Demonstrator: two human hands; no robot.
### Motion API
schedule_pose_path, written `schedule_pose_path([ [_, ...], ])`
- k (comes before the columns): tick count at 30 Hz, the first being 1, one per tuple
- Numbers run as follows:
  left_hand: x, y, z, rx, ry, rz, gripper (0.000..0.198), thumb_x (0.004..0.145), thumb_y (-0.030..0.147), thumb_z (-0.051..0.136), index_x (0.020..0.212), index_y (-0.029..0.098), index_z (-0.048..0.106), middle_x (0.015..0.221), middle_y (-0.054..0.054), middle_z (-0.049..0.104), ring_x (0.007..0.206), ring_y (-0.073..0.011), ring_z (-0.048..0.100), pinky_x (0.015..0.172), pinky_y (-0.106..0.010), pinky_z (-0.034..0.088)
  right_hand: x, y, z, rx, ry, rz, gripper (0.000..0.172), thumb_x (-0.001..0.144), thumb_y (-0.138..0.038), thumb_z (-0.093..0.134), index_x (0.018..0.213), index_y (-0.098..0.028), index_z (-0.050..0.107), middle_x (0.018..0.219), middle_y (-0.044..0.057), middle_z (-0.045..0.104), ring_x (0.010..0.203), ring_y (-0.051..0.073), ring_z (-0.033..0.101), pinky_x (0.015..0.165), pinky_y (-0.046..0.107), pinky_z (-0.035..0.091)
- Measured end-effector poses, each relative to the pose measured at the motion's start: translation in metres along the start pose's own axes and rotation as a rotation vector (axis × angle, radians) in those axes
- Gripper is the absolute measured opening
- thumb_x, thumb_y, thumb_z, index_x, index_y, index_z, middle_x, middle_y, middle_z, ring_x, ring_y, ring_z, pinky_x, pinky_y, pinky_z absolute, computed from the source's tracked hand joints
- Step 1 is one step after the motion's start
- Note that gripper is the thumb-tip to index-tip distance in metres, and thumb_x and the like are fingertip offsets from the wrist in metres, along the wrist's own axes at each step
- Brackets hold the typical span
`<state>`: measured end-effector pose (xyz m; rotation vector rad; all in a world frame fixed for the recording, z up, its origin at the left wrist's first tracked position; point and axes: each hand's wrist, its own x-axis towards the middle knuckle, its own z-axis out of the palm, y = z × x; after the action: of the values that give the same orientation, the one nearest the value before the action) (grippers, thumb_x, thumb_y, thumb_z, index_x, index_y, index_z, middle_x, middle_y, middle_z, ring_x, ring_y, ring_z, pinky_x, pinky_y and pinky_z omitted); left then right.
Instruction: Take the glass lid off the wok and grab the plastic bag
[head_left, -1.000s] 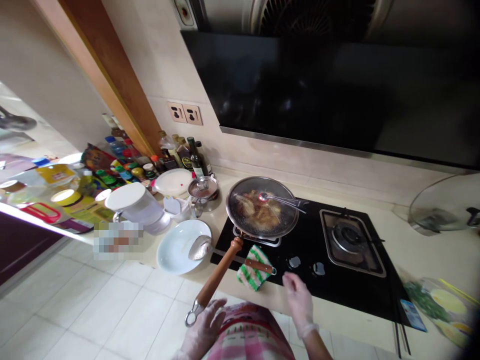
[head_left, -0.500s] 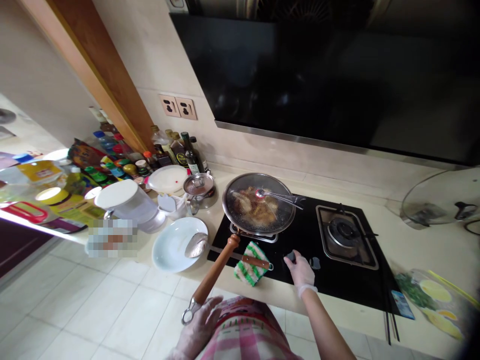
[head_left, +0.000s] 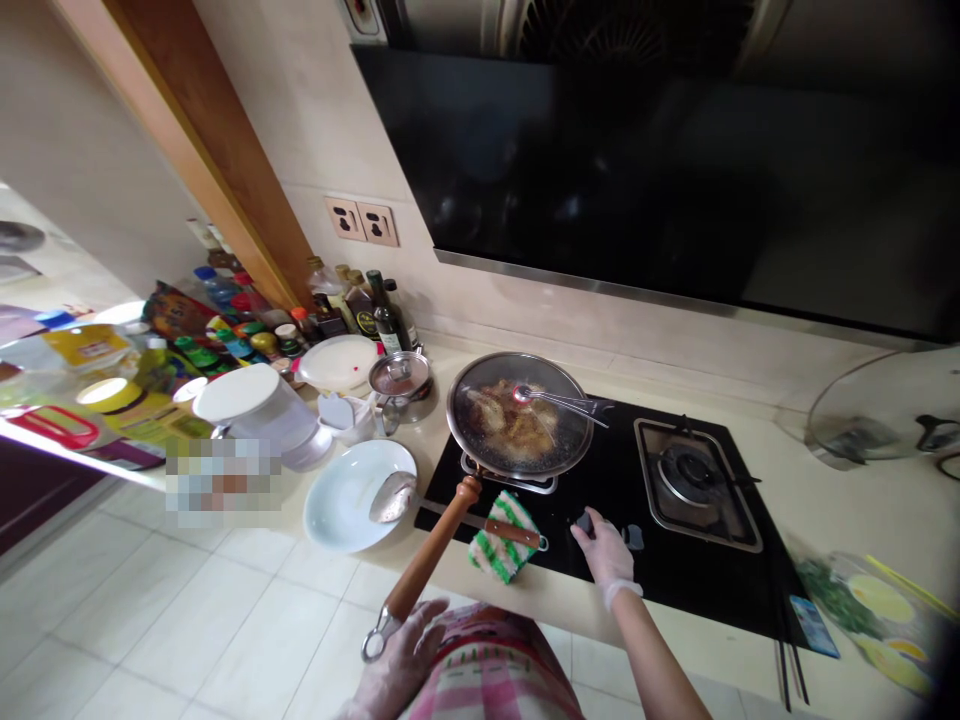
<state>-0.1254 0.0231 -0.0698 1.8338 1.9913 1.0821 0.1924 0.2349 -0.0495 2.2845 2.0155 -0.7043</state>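
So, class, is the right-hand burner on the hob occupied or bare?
Bare. The right burner carries no pot or pan; the frying pan, holding browned food, sits on the left burner.

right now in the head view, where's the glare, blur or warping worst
Head view: the wide lens bends the wooden frame and the counter; the black hood panel shows dim reflections; daylight washes out the far left; the greens at the right edge are smeared; a pixelated block sits left of the white plate; the frying pan is sharp.
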Motion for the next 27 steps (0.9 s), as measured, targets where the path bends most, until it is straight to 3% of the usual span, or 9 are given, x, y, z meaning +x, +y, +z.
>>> schedule_pose_path([
  [13, -0.0075, -0.0108, 0.0043, 0.002, -0.072, -0.098, 0.037, 0.091, 0.055, 0.057, 0.105, 0.029, 0.081, 0.095, -0.005, 0.084, 0.084, -0.0195, 0.08, 0.078, -0.023, 0.064, -0.0007, -0.001, -0.0003, 0.002, -0.005, 0.011, 0.048, 0.099, -0.037, 0.048, 0.143, -0.02, 0.054, 0.125, 0.009, 0.068, 0.108, 0.022, 0.067, 0.083, 0.03, 0.049],
  [27, -0.0082, -0.0088, 0.004, 0.047, 0.0, 0.009, 0.032, 0.093, 0.052, 0.058, 0.104, 0.031, 0.079, 0.093, -0.002, 0.084, 0.082, -0.0175, 0.08, 0.077, -0.02, 0.063, -0.0011, -0.0017, -0.0022, 0.014, -0.015, 0.008, 0.048, 0.098, -0.037, 0.047, 0.143, -0.021, 0.054, 0.125, 0.009, 0.067, 0.11, 0.023, 0.066, 0.087, 0.031, 0.049],
])
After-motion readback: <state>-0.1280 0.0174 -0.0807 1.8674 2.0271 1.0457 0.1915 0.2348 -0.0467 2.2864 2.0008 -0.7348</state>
